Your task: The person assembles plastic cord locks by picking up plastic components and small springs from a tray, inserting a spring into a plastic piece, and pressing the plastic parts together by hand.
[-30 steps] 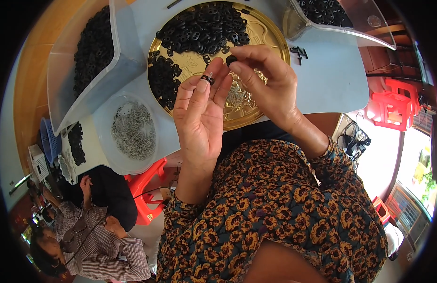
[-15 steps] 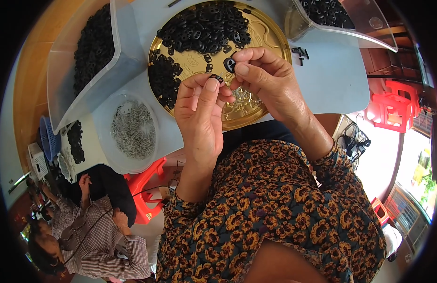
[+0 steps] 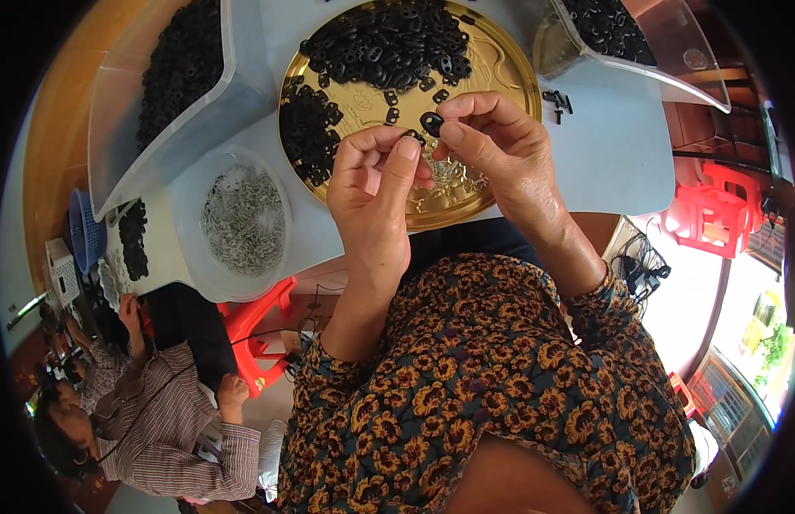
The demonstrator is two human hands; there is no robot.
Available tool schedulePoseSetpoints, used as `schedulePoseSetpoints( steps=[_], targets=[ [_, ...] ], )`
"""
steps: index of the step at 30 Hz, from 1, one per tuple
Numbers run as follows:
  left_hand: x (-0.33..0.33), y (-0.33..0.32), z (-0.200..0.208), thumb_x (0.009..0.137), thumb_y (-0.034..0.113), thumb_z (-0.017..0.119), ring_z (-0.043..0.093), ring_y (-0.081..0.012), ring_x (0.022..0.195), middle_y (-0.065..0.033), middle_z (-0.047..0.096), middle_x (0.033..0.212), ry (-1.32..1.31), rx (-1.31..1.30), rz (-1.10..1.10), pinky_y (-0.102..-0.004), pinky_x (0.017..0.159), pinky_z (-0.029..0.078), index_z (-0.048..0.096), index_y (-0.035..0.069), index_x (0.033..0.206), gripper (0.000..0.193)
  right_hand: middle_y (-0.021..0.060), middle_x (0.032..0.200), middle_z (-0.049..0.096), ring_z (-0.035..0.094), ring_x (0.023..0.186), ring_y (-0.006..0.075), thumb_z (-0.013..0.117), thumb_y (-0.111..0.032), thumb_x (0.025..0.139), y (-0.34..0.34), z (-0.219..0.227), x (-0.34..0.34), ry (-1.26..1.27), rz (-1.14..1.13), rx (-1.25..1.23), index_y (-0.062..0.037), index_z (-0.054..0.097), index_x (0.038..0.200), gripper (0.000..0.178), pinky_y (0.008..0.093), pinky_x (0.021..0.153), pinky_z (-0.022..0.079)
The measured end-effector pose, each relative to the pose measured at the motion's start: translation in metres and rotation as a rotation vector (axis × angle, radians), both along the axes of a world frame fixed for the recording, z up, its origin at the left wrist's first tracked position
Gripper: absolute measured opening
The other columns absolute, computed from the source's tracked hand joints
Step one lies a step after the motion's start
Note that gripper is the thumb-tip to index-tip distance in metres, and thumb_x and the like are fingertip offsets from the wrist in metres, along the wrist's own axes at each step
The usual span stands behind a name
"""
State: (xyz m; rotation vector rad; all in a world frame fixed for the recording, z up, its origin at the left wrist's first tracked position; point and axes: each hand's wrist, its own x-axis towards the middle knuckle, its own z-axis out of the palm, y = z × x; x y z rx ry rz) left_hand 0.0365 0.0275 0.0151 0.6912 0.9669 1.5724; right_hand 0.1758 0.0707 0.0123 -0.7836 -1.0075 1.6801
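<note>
Over the near half of a round gold tray (image 3: 354, 104), my two hands are close together. My right hand (image 3: 500, 154) pinches a small black oval plastic piece (image 3: 431, 123) with a hole in it, between thumb and forefinger. Just left of it, my left hand (image 3: 376, 176) grips another small black plastic piece (image 3: 414, 135) under its thumb, mostly covered by the fingertips. A large heap of black plastic pieces (image 3: 389, 43) fills the tray's far side, with a smaller heap (image 3: 305, 133) at its left. Small shiny metal pins (image 3: 453, 176) lie on the tray beneath my hands.
A clear bin (image 3: 230, 77) of black parts stands at left, another (image 3: 646, 81) at far right. Near the left, a round tub (image 3: 243, 227) holds metal pins. Black pegs (image 3: 558, 103) lie right of the tray. A co-worker in a striped shirt (image 3: 170, 420) sits at lower left.
The view has shifted slightly. Both hands still hold their black pieces, and the two pieces are a little closer together. The co-worker's hands have moved apart.
</note>
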Motion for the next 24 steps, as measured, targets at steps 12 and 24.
schedulePoseSetpoints(
  steps=[12,24],
  targets=[
    [-0.003,-0.003,-0.006,0.092,0.004,0.057,0.059,-0.0126,0.075,-0.0050,0.061,0.088,-0.021,-0.060,0.002,-0.0267,0.064,0.050,0.056,0.002,0.103,0.011,0.0031,0.098,0.064,0.059,0.089,0.0060,0.062,-0.002,0.089,-0.007,0.003,-0.010,-0.176,-0.069,0.092,0.0022,0.058,0.106,0.018,0.0214,0.080,0.050],
    [-0.004,-0.003,-0.011,0.090,0.006,0.064,0.059,-0.0080,0.070,-0.0038,0.062,0.085,-0.010,-0.090,0.035,-0.0206,0.060,0.050,0.057,0.000,0.101,0.014,0.0022,0.095,0.063,0.058,0.088,0.0049,0.059,-0.003,0.091,-0.008,0.003,-0.015,-0.187,-0.053,0.080,0.0026,0.058,0.106,0.016,0.0202,0.078,0.049]
  ],
)
